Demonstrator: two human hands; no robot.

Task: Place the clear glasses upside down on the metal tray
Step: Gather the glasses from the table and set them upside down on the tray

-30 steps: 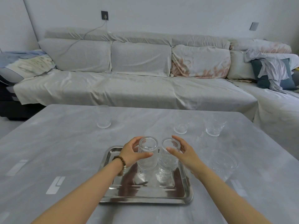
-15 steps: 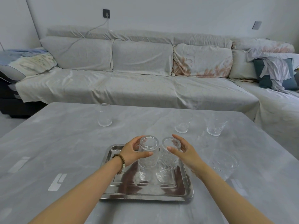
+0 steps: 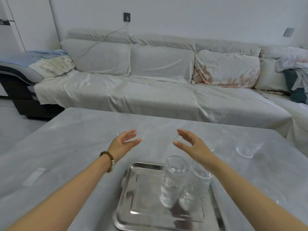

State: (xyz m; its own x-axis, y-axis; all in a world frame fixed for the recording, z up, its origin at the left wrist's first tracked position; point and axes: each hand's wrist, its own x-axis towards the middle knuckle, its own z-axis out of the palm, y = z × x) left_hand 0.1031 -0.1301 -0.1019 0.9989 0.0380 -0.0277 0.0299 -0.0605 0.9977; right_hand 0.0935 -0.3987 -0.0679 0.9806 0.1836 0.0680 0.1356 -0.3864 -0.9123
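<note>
Two clear ribbed glasses stand upside down side by side on the metal tray (image 3: 141, 212): the left glass (image 3: 172, 179) and the right glass (image 3: 195, 187), partly behind my right forearm. My left hand (image 3: 124, 144) hovers open over the table beyond the tray, a bead bracelet on its wrist. My right hand (image 3: 191, 145) is open too, fingers spread, palm facing left. Neither hand touches a glass. Another clear glass (image 3: 248, 147) stands on the table at the far right, and a faint one (image 3: 211, 145) shows just past my right hand.
The grey table (image 3: 75, 147) runs to a far edge in front of a covered sofa (image 3: 150, 97). Pale tape marks (image 3: 35, 175) lie on the table at the left. Cushions and clothes are piled at the sofa's right end.
Both hands have let go of the two glasses on the tray and moved forward and apart, fingers open. The camera has swung right and tilted up a little.
</note>
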